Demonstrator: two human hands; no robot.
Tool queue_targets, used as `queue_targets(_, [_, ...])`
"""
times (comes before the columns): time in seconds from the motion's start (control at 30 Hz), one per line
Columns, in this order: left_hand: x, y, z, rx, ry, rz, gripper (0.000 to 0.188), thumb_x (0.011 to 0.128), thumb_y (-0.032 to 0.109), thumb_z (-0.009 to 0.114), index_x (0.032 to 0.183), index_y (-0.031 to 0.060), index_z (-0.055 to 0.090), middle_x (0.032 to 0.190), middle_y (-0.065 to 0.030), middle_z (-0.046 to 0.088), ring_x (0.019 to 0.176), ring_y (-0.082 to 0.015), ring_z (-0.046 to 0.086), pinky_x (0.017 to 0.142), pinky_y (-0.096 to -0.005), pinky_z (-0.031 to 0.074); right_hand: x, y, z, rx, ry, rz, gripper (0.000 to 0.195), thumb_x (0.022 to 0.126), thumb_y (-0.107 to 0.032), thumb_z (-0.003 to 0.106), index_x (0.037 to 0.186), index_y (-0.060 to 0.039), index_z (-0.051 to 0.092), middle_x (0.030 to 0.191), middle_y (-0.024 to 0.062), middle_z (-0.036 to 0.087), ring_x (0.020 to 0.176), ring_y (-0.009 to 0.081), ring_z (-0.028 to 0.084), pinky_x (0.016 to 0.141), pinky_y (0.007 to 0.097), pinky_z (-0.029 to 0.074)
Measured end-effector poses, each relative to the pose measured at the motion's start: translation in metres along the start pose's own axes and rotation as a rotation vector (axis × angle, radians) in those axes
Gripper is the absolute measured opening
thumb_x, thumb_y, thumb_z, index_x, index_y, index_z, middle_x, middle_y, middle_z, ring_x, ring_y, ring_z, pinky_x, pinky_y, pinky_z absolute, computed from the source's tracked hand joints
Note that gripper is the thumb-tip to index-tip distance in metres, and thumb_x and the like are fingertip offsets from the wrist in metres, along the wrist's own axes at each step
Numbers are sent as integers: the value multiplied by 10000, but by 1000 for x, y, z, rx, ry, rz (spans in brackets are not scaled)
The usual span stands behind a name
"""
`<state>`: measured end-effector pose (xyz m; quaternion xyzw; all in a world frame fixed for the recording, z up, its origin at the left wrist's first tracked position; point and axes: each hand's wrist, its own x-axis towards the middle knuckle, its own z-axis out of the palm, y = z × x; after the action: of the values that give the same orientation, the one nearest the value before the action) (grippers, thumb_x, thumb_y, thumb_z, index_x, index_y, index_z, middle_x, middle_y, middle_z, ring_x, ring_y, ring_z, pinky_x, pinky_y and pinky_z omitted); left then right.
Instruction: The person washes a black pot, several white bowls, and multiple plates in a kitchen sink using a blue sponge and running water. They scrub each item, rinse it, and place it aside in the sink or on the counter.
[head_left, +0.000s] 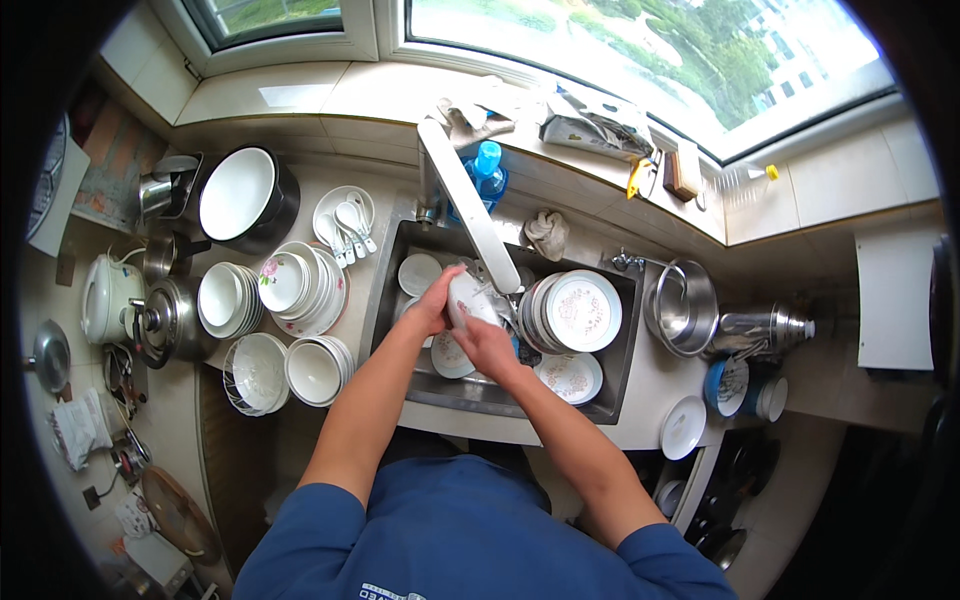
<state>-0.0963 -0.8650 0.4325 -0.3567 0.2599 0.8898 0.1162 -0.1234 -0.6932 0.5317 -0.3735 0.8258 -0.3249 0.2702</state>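
Beneath the end of the tall faucet (469, 202), my left hand (437, 300) and my right hand (486, 345) hold a white bowl (470, 298) with a pink pattern, tilted on its side, one hand at either side of it. Both are over the dark sink (480, 391). A stack of patterned plates (583, 310) stands in the sink to the right of my hands, and another flowered plate (571, 377) lies below it. Left of my hands sits a small white dish (420, 274). A plate (452, 355) lies partly hidden under my wrists.
Left of the sink stand stacked bowls (319, 371), flowered dishes (283, 281), a plate of white spoons (351, 225) and a black pot (251, 199). A blue bottle (484, 180) and crumpled cloth (547, 234) are behind the sink; a steel basin (681, 307) is at its right.
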Motion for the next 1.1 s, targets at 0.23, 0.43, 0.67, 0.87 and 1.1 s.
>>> queue_targets(0.23, [-38,-32,-21,59,75,223,443,877,111,536,1313,41,502,1154,-117,633,1009,-257,649,878,-398,536,-69,59,35,272,639,64,367,819,-160,758,1130,-54,596,1310,188,581,1171,290,581,1007,371,444])
queue_targets(0.43, [-62,-25,-19,169,-5,184,364,950,188,599,1279,38,556,1164,-118,660,1040,-249,652,846,-375,536,-56,49,39,1635,440,539,523,861,-98,643,1337,-39,435,1273,111,559,1168,270,551,1016,400,442])
queue_targets(0.67, [-38,-2,42,1521,652,596,533,945,430,549,1304,35,552,1275,-228,572,1154,-396,541,966,-499,424,-47,26,24,1317,438,456,315,992,-211,589,1251,-34,562,1080,55,664,845,116,653,692,274,548])
queue_targets(0.87, [0,-56,63,1474,408,930,621,983,395,479,1501,81,344,1563,-233,266,1462,-427,176,1180,-553,124,-25,40,41,1300,532,428,440,986,-220,604,1383,-54,512,1134,33,648,908,93,607,707,265,523])
queue_targets(1.1, [-80,-54,60,1687,-492,735,393,959,218,543,1325,77,525,1397,-128,516,1306,-331,480,1110,-494,341,-22,85,13,1690,594,459,427,1018,-281,519,1340,-7,463,1236,130,602,1094,245,614,924,397,513])
